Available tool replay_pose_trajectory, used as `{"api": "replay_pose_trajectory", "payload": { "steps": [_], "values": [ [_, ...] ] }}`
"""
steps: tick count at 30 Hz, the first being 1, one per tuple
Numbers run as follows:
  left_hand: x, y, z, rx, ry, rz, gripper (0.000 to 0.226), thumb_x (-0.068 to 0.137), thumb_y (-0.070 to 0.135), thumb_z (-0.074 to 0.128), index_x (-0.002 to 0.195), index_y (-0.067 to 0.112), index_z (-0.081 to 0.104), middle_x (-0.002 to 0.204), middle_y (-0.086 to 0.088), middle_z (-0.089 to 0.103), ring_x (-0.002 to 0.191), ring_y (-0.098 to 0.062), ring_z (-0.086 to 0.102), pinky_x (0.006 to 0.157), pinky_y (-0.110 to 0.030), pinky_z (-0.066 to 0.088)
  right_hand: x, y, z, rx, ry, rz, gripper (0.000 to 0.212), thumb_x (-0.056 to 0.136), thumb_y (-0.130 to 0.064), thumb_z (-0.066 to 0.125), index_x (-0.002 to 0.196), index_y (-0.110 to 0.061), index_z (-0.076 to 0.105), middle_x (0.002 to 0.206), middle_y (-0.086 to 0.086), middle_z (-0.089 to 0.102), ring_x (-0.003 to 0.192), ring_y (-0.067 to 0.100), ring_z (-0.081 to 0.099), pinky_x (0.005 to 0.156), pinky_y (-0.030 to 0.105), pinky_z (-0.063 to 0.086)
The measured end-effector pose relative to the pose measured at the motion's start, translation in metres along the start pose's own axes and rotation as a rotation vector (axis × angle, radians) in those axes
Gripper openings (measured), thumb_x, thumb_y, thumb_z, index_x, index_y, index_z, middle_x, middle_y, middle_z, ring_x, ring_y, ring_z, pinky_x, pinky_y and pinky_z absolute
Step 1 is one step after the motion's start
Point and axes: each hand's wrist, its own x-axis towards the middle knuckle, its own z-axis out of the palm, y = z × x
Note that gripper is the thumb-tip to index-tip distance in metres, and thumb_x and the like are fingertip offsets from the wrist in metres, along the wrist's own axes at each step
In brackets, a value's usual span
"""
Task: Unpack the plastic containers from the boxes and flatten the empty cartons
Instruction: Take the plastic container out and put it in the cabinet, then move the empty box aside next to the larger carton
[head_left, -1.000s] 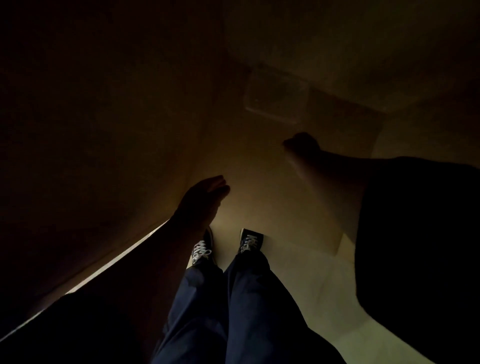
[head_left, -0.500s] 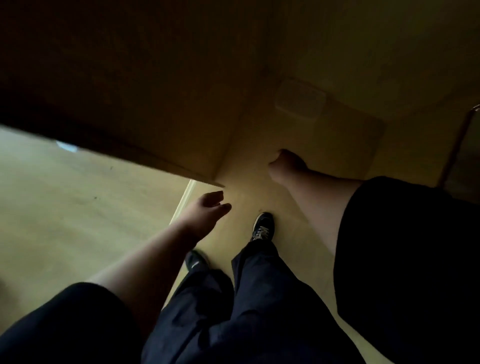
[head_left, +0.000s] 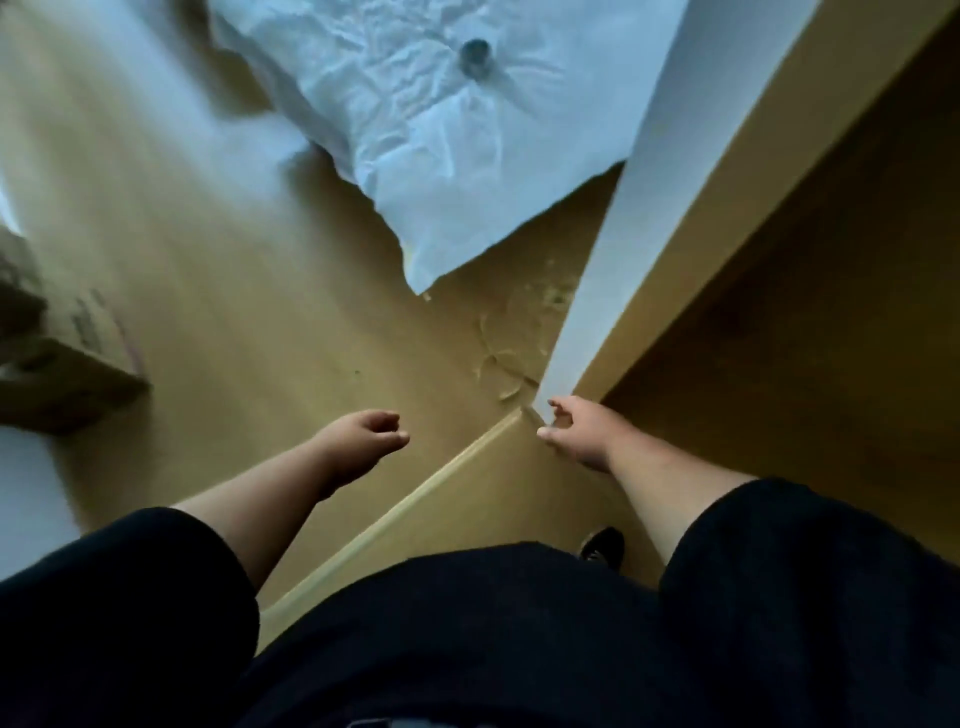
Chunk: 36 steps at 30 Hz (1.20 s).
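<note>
Right hand (head_left: 576, 434) pinches the corner of the large carton (head_left: 779, 270); left hand (head_left: 371, 434) hangs loosely curled, holding nothing. The cardboard is probably stiff, light and unwieldy: best gripped along its edges.

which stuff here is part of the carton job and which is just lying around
Part of the job:
- large carton, its corner edge at the right hand
- left hand, holding nothing

Lying about:
- crumpled white sheet
- small printed box
- floor
</note>
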Motion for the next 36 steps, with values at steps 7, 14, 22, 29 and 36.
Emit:
{"api": "replay_pose_trajectory", "payload": {
  "steps": [7, 14, 22, 29, 36],
  "values": [
    [-0.047, -0.083, -0.107, -0.146, 0.210, -0.057, 0.050, 0.095, 0.028, 0.063, 0.142, 0.014, 0.051, 0.140, -0.006, 0.055, 0.122, -0.019, 0.053, 0.097, -0.028, 0.040, 0.023, -0.187, 0.031, -0.208, -0.008, -0.295, 0.071, 0.091, -0.049, 0.061, 0.152, -0.028, 0.033, 0.152, -0.002, 0.044, 0.136, 0.023, 0.046, 0.108, 0.039, 0.043],
    [-0.032, -0.122, -0.152, -0.293, 0.333, -0.123, 0.054, 0.096, 0.027, 0.062, 0.146, 0.013, 0.045, 0.142, -0.006, 0.054, 0.126, -0.022, 0.052, 0.101, -0.030, 0.042, 0.059, -0.304, 0.063, -0.476, -0.101, -0.505, 0.074, 0.092, -0.046, 0.062, 0.155, -0.025, 0.028, 0.156, 0.001, 0.038, 0.140, 0.024, 0.041, 0.111, 0.038, 0.039],
    [0.048, -0.119, -0.227, -0.367, 0.429, -0.224, 0.058, 0.095, 0.031, 0.061, 0.148, 0.014, 0.042, 0.144, -0.006, 0.051, 0.130, -0.023, 0.050, 0.107, -0.035, 0.041, 0.174, -0.416, 0.054, -0.709, -0.168, -0.653, 0.075, 0.092, -0.047, 0.062, 0.155, -0.024, 0.028, 0.157, 0.002, 0.037, 0.141, 0.025, 0.039, 0.113, 0.040, 0.037],
    [0.119, -0.079, -0.314, -0.429, 0.548, -0.331, 0.060, 0.096, 0.032, 0.058, 0.150, 0.015, 0.039, 0.149, -0.006, 0.046, 0.134, -0.025, 0.046, 0.110, -0.036, 0.038, 0.268, -0.528, 0.004, -0.843, -0.221, -0.745, 0.075, 0.091, -0.048, 0.063, 0.154, -0.026, 0.029, 0.156, 0.003, 0.038, 0.140, 0.025, 0.041, 0.112, 0.040, 0.038],
    [0.157, -0.059, -0.389, -0.458, 0.609, -0.355, 0.061, 0.096, 0.033, 0.057, 0.151, 0.017, 0.036, 0.151, -0.004, 0.045, 0.136, -0.023, 0.044, 0.112, -0.037, 0.037, 0.325, -0.629, -0.008, -0.908, -0.247, -0.819, 0.075, 0.092, -0.045, 0.062, 0.155, -0.025, 0.027, 0.156, 0.005, 0.037, 0.140, 0.026, 0.040, 0.112, 0.038, 0.038]
  ]
}}
